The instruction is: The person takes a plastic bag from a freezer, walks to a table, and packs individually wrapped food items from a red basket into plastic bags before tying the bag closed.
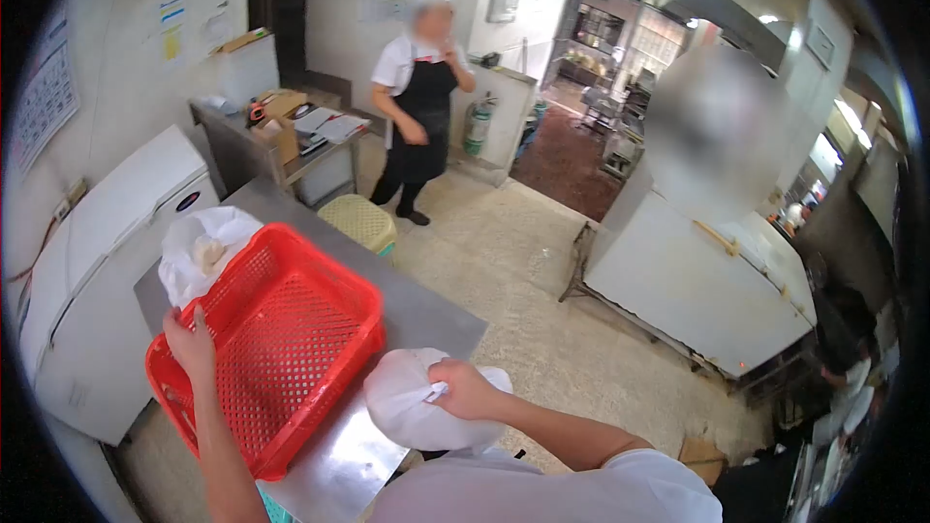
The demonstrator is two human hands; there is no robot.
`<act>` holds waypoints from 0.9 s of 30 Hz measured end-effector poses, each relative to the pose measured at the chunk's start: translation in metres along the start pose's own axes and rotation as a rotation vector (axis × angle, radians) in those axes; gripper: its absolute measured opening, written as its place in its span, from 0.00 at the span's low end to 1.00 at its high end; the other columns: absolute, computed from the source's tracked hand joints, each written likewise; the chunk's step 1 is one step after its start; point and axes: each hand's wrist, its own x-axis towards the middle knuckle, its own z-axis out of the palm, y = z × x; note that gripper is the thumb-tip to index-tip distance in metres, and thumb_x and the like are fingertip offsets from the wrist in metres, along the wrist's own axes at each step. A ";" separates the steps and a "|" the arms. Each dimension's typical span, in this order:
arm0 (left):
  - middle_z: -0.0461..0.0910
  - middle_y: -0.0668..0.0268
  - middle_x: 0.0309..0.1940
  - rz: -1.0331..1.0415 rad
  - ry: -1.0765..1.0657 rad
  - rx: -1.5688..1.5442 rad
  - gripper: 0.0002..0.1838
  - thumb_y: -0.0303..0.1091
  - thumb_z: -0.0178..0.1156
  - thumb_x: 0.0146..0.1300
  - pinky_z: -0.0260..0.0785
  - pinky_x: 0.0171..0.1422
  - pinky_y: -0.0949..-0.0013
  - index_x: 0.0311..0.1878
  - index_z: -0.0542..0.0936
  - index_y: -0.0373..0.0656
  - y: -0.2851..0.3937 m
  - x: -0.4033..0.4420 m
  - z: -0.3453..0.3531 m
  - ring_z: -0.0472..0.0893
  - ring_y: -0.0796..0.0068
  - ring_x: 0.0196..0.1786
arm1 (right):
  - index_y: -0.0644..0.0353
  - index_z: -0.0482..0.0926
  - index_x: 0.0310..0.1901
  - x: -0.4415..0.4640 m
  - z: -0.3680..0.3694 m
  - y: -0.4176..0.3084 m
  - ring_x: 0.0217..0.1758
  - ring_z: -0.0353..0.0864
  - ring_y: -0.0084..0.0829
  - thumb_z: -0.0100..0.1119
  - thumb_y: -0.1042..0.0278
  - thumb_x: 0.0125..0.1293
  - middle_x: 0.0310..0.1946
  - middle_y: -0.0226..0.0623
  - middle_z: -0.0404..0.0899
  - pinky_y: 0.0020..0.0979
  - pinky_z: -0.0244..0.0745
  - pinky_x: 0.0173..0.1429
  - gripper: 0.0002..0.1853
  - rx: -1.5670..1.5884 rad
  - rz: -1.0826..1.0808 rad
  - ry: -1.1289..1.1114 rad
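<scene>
A red plastic basket (281,349) with perforated sides and base rests tilted over a metal table (431,315). My left hand (190,344) grips its left rim, with the thumb on the inner side. No contents show in the basket. My right hand (467,390) is closed on the gathered neck of a full white bag (397,407), beside the basket's right side. What is inside this bag is hidden. Another white bag (199,276), with something pale in its top, lies behind the basket.
A white chest freezer (126,300) stands at left. A person in a black apron (421,107) stands beyond the table, near a yellow stool (358,223). A side table (281,150) holds boxes and papers. A large white cabinet (688,281) stands at right.
</scene>
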 end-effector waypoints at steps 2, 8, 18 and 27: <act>0.80 0.45 0.58 -0.062 0.032 0.083 0.29 0.40 0.70 0.66 0.71 0.66 0.55 0.61 0.75 0.28 -0.042 0.031 0.015 0.81 0.49 0.59 | 0.61 0.74 0.29 0.007 -0.001 0.014 0.40 0.76 0.52 0.72 0.72 0.49 0.29 0.45 0.75 0.47 0.71 0.43 0.13 -0.020 -0.078 -0.063; 0.79 0.44 0.54 -0.188 0.108 0.131 0.32 0.44 0.76 0.58 0.72 0.64 0.53 0.57 0.76 0.31 -0.007 0.054 0.015 0.79 0.44 0.59 | 0.57 0.74 0.24 0.068 -0.009 0.002 0.38 0.76 0.50 0.60 0.78 0.42 0.26 0.40 0.76 0.48 0.68 0.41 0.07 0.008 -0.096 -0.309; 0.84 0.46 0.42 -0.221 -0.006 0.317 0.28 0.52 0.72 0.60 0.76 0.52 0.50 0.41 0.82 0.30 -0.010 0.106 0.077 0.84 0.46 0.45 | 0.56 0.74 0.23 0.101 -0.009 0.036 0.36 0.77 0.49 0.66 0.76 0.43 0.25 0.39 0.78 0.46 0.71 0.41 0.09 -0.081 -0.110 -0.486; 0.74 0.69 0.26 -0.508 0.177 -0.874 0.15 0.35 0.57 0.65 0.66 0.40 0.66 0.43 0.83 0.32 0.019 0.230 0.095 0.73 0.74 0.31 | 0.62 0.70 0.21 0.076 -0.042 0.066 0.25 0.71 0.27 0.64 0.81 0.38 0.18 0.32 0.69 0.33 0.66 0.33 0.11 0.061 0.439 0.024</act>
